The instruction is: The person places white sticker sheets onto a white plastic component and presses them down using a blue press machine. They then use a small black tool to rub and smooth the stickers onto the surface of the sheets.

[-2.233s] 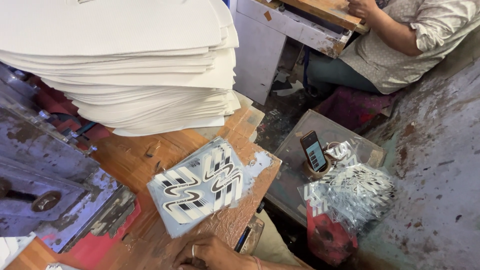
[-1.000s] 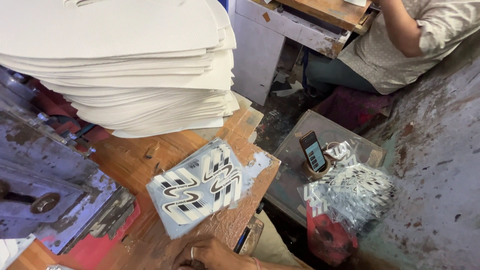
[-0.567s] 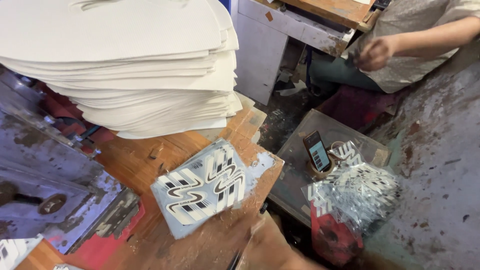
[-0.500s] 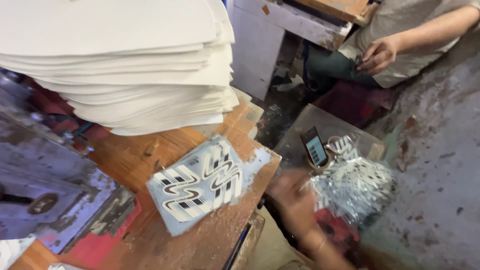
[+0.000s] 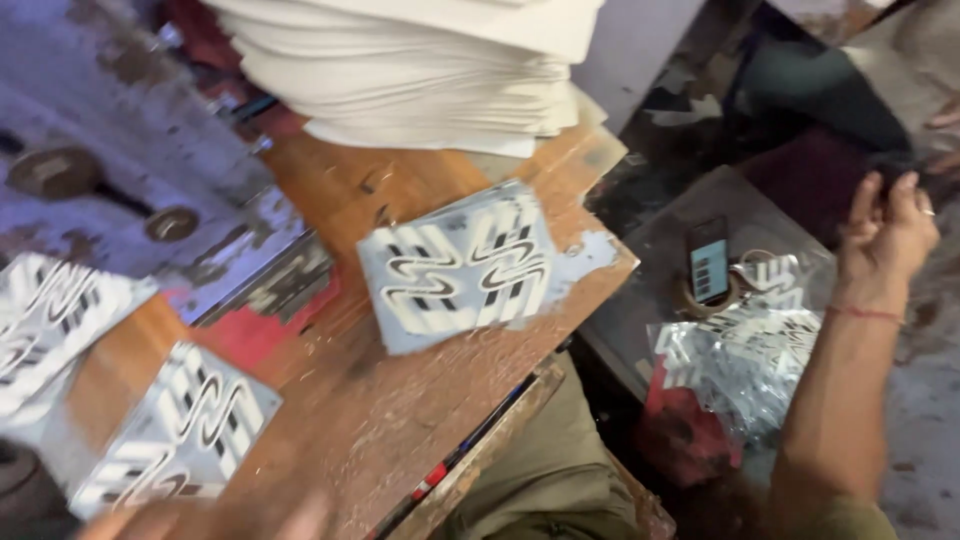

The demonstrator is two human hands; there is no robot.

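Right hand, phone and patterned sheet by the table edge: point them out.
right hand (image 5: 888, 228), head view, back of the hand.
phone (image 5: 709, 260), head view, lit screen.
patterned sheet (image 5: 465, 267), head view, middle of its face.

grey patterned sheet (image 5: 170, 425), flat on workbench (image 5: 400, 420)

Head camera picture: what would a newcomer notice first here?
First, the tall stack of white sheets at the top of the wooden workbench. Next, the grey patterned piece lying flat in the middle of the bench. On the right, the right hand is raised above a pile of cut pieces, beside a phone.
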